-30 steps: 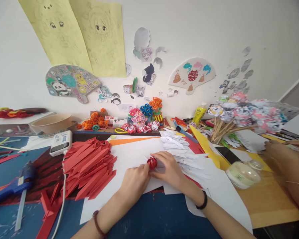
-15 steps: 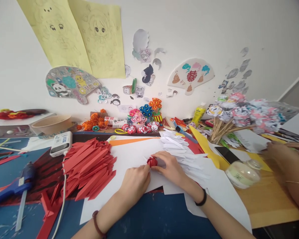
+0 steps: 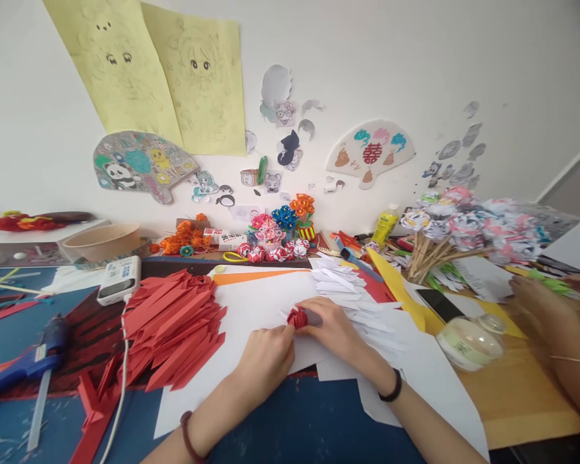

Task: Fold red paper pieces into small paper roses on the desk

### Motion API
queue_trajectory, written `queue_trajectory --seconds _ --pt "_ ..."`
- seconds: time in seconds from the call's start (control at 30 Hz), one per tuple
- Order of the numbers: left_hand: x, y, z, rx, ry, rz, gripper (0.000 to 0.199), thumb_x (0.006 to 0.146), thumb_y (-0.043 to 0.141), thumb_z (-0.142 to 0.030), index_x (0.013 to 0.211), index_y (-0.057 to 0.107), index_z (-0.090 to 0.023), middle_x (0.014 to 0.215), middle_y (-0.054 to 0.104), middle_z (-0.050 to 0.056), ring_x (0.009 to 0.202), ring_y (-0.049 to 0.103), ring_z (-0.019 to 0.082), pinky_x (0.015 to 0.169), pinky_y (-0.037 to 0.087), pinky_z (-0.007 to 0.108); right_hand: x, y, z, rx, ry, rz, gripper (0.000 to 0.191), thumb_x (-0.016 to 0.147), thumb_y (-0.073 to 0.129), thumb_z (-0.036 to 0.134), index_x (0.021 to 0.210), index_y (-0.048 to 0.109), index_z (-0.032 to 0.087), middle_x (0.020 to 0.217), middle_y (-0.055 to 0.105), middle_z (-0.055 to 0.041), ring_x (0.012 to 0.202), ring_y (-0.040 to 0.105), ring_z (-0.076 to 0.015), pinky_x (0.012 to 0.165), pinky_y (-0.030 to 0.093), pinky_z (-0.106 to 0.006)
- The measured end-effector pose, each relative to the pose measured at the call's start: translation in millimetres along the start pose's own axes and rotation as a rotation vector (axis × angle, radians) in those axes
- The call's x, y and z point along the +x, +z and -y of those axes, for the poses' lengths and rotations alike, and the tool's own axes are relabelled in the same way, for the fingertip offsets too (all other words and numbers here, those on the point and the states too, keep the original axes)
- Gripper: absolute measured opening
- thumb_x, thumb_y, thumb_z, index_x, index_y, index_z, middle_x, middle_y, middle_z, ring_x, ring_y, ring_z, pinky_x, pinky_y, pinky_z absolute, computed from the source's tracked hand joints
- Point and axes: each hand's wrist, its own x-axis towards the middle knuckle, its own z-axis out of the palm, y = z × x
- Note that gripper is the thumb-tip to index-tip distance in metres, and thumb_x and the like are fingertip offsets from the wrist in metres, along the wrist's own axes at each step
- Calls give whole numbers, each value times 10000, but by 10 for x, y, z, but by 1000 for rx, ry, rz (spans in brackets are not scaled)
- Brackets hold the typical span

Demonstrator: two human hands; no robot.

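A small red folded paper flower point(image 3: 297, 317) is pinched between both hands above a white paper sheet point(image 3: 251, 309). My left hand point(image 3: 269, 351) is closed, its fingertips pressed to the flower's lower left side. Thumb and fingers of my right hand point(image 3: 329, 325) curve round the flower from the right. A pale bit of paper shows at the flower's left edge. To the left lies a pile of red folded paper strips point(image 3: 174, 322); on the right, white folded strips point(image 3: 341, 283) partly lie behind my right hand.
A blue glue gun point(image 3: 41, 357) and a white power bank point(image 3: 120, 280) with cable lie left. At right are a clear bottle point(image 3: 471, 341), a phone point(image 3: 439, 304), paper flowers on sticks point(image 3: 430, 245) and another person's hands point(image 3: 544, 309). Small flower crafts point(image 3: 283, 222) line the wall.
The view has shifted slightly. My hands remain around the red flower, which shows a slightly different side. At right, the other person's hands have moved and green paper is now visible between them.
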Motion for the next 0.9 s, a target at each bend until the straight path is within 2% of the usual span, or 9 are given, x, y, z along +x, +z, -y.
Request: queue_trajectory --seconds 0.23,0.47,0.57,0.67,0.8,0.9 --pt "-11 1 -19 -17 13 -17 171 870 408 -135 912 566 -185 843 714 61 701 677 218 579 379 285 21 2 49 54 89 -12 407 716 785 136 1100 694 235 1102 714 -48 1026 661 -253 942 510 -426" --pt "-12 -41 -41 -18 -3 -15 159 887 432 -150 892 588 -182 831 718 54 701 679 217 575 361 282 6 13 31 94 74 -2 408 729 764 118 1115 688 228 1117 707 -58 1049 654 -253 960 508 -437" --pt "-19 -124 -16 -49 15 5 169 929 480 -287 863 613 -206 811 723 30 702 682 214 573 353 271 -4 -27 -13 145 23 49 411 749 760 129 1139 678 230 1157 690 -59 1091 637 -245 991 494 -427" --pt "-20 -211 50 -71 -19 -37 348 981 409 -414 777 613 -220 753 712 12 701 678 206 583 352 267 -3 -108 -39 182 4 92 477 766 761 145 1217 643 248 1195 679 -54 1156 602 -251 1041 453 -450" --pt "-5 -224 131 -63 -55 -96 186 946 495 -390 953 596 -234 907 713 0 735 675 197 581 358 261 15 -223 -20 247 -62 220 609 834 721 205 1395 502 290 1211 679 -47 1256 529 -257 1089 399 -481" --pt "7 -167 138 -9 -27 -99 203 930 523 -381 1068 555 -235 1013 679 13 745 675 194 545 352 259 28 -289 -1 287 -90 306 593 894 658 256 1443 441 303 1329 606 -48 1329 466 -256 1132 351 -488"
